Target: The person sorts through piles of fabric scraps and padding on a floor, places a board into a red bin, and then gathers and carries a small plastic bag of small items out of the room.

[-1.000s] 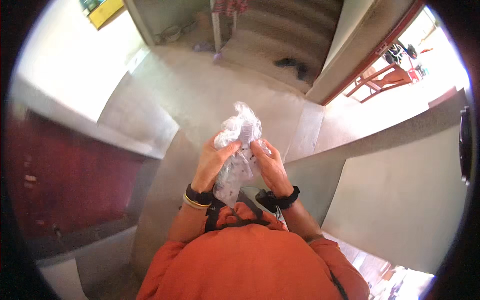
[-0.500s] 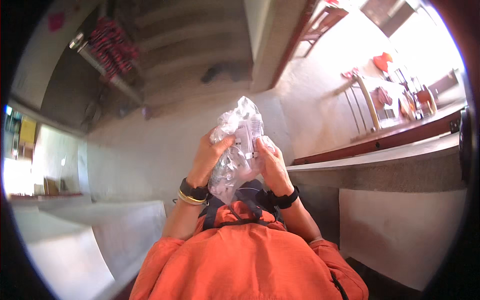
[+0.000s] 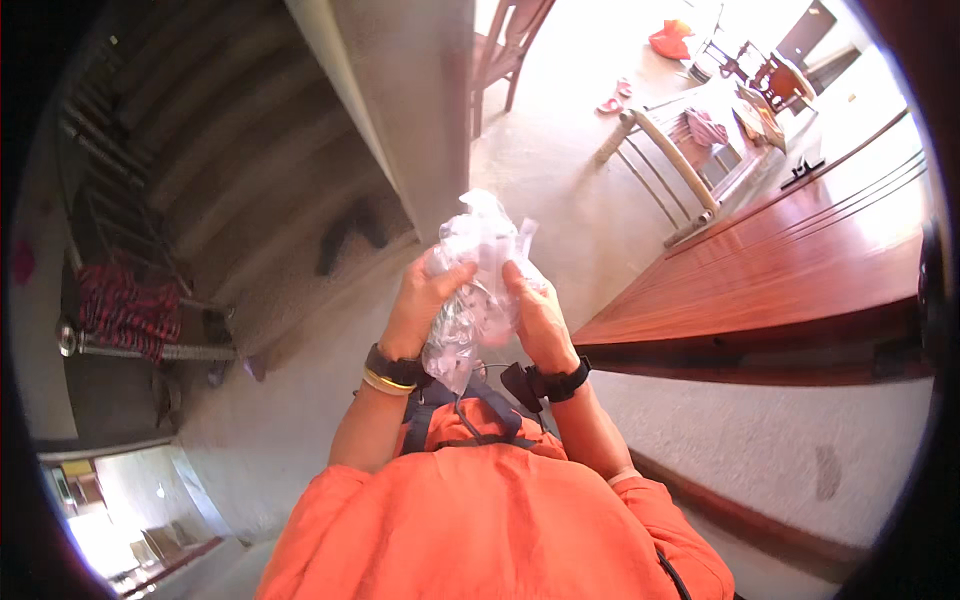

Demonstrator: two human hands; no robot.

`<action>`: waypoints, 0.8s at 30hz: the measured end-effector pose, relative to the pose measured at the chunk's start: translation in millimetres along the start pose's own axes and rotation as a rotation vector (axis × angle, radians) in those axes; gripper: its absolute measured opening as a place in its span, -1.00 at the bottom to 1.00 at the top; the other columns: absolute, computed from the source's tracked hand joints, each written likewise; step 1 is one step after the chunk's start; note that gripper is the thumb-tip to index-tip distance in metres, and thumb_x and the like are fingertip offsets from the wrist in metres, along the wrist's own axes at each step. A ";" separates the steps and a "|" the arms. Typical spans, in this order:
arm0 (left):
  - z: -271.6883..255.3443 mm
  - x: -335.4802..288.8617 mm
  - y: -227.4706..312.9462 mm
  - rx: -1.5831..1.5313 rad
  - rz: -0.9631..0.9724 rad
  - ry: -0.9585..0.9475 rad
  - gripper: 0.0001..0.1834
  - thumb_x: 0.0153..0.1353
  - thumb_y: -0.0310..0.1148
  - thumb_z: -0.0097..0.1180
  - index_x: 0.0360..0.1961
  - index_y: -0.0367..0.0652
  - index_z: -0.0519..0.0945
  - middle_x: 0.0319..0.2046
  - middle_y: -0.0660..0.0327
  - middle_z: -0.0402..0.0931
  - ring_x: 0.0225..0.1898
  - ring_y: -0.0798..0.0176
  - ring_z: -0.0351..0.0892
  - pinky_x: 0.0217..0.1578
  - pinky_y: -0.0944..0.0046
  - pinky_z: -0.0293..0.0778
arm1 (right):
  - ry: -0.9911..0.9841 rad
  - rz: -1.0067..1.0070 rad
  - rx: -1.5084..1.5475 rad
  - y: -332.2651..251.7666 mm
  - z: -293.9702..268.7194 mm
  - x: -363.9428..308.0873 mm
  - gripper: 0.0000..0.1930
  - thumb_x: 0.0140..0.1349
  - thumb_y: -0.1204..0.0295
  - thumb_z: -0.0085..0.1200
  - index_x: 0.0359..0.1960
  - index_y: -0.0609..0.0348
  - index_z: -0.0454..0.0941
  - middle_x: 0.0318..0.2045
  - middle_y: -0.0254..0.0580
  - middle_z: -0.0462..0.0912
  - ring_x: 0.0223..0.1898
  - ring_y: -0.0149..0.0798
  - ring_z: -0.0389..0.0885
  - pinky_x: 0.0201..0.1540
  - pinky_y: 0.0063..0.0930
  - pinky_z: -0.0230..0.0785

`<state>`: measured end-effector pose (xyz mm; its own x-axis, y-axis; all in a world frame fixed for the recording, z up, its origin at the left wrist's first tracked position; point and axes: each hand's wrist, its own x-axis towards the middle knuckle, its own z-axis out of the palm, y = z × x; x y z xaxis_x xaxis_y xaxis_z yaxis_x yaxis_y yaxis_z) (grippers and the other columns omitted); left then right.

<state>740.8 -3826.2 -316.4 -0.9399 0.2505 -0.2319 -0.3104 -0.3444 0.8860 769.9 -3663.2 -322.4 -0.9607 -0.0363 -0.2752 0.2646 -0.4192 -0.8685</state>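
While the left hand pinches a crumpled clear plastic bag at nine o'clock, the right hand pinches it at three.

Head view: fisheye, head-worn, facing down and forward. Clear plastic bag close, mid-view; orange shirt below it; staircase farther off, beyond bag to left; red-brown wooden panel right.

- Grey floor spreads beside a dim staircase, where a dark, indistinct object lies near the bottom.
- Beyond the wall's edge, pink slippers rest on brightly lit floor, near a pale-framed chair.
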 end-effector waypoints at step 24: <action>79.8 247.0 128.2 -0.077 -0.114 -0.408 -0.58 0.16 -0.40 0.21 0.04 -0.29 0.45 -0.10 0.24 0.52 -0.12 0.42 0.50 -0.11 0.40 0.44 | 0.420 -0.277 0.025 -157.1 0.4 187.0 -0.80 0.27 0.41 0.08 -0.13 0.23 0.46 -0.24 -0.29 0.60 -0.27 -0.49 0.55 -0.22 -0.59 0.43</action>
<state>480.2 -3736.3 -228.1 -0.7707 0.6227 -0.1351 -0.4332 -0.3566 0.8278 548.6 -3604.5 -237.2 -0.8764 0.4456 -0.1826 -0.0022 -0.3829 -0.9238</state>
